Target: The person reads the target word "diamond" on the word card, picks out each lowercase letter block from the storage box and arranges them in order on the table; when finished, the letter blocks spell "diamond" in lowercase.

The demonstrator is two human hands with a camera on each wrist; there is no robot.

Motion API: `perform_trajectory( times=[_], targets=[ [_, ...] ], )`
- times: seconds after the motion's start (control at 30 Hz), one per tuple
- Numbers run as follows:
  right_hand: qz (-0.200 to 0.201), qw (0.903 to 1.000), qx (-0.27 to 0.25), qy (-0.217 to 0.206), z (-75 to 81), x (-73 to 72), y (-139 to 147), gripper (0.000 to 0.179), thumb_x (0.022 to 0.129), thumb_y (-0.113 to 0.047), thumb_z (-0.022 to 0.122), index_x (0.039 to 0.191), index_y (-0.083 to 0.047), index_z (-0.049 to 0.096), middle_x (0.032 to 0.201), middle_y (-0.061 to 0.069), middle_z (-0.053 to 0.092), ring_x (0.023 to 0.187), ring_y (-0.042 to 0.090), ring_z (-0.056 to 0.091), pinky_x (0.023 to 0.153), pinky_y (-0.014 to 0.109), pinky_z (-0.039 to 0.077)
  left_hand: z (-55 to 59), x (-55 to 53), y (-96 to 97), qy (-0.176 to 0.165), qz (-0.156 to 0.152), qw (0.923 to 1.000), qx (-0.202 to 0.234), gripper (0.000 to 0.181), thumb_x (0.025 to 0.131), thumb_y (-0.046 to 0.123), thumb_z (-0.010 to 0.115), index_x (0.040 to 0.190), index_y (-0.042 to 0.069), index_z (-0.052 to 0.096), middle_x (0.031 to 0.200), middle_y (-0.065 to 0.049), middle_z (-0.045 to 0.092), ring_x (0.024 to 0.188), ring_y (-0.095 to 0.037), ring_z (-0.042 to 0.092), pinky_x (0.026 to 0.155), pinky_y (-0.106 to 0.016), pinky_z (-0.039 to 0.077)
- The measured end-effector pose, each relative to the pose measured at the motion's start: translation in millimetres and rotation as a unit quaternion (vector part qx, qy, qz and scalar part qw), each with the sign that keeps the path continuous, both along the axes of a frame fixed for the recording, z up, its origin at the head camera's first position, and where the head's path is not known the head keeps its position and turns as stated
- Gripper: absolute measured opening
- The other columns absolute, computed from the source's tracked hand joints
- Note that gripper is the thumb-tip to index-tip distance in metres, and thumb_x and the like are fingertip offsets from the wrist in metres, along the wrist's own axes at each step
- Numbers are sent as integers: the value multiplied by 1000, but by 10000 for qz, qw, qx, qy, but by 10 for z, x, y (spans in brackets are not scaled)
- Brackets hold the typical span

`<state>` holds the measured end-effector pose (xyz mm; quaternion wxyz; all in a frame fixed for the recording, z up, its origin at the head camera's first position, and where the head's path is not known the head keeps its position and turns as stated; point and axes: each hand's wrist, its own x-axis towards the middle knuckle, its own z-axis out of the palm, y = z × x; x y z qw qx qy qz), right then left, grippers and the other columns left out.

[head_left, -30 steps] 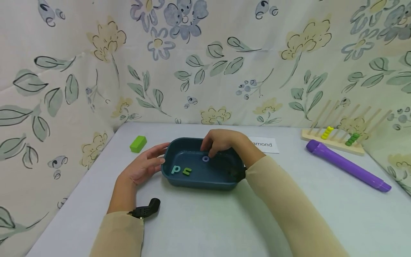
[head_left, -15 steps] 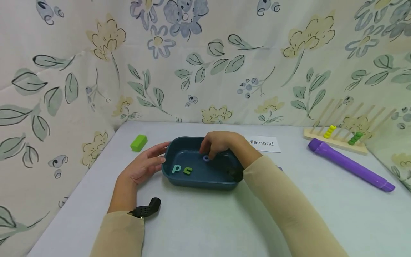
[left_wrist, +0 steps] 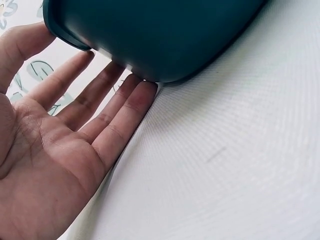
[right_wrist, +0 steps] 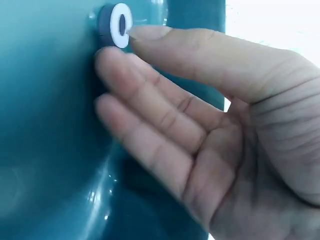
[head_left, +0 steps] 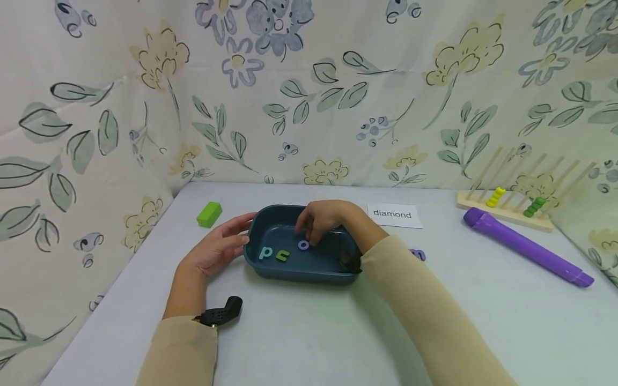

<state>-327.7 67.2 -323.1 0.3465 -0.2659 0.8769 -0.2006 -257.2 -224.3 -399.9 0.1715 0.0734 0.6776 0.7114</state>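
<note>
In the head view, my left hand (head_left: 217, 246) is at the left end of a dark blue tray (head_left: 304, 277). Its extended fingers touch the outer wall, the thumb at the rim in the left wrist view. My right hand (head_left: 325, 220) reaches down into the tray, fingers loosely bent. Its thumb tip is right at a small purple letter o (right_wrist: 121, 25), with the other fingertips beside and below it. Left of that letter o (head_left: 303, 245), a teal letter p (head_left: 265, 252) and a green letter n (head_left: 282, 255) lie on the tray floor.
A white card (head_left: 395, 215) reading "diamond" lies behind the tray. A purple letter m (head_left: 418, 254) shows partly past the right sleeve. At the right are a purple toy microphone (head_left: 526, 246) and a wooden peg rack (head_left: 504, 212) with beads. A green block (head_left: 209, 214) sits back left.
The letter o has shifted slightly left and toward me, and my right hand has edged left with its fingers more spread. The card and letter m show more. My left hand stays put.
</note>
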Motion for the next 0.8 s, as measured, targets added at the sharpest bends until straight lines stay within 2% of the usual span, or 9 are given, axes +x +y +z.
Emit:
perform_trajectory(
  times=[0.2, 0.53, 0.8],
  targets=[
    [5, 9992, 31, -403, -123, -40, -37, 37, 85, -1, 79, 115, -21, 75, 99, 5, 68, 87, 18, 63, 78, 33, 59, -9, -8, -6, 45, -27, 10000, -47, 65, 99, 12, 66, 159, 17, 41, 164, -11, 34, 136, -20, 50, 101, -26, 54],
    [172, 9991, 34, -373, -147, -62, -76, 30, 85, 1, 77, 107, -18, 72, 90, 3, 63, 78, 16, 58, 65, 29, 51, 6, -8, -15, 69, 26, 10000, -33, 64, 99, 13, 66, 158, 17, 42, 163, -12, 35, 131, -17, 55, 100, -26, 55],
    [69, 9992, 27, -385, -153, -37, -72, 26, 86, -1, 77, 105, -16, 70, 88, 3, 63, 74, 16, 57, 64, 29, 50, 3, -8, -10, 35, -35, 10000, -43, 65, 99, 13, 67, 159, 17, 42, 164, -12, 35, 132, -17, 53, 100, -26, 54]
  ],
)
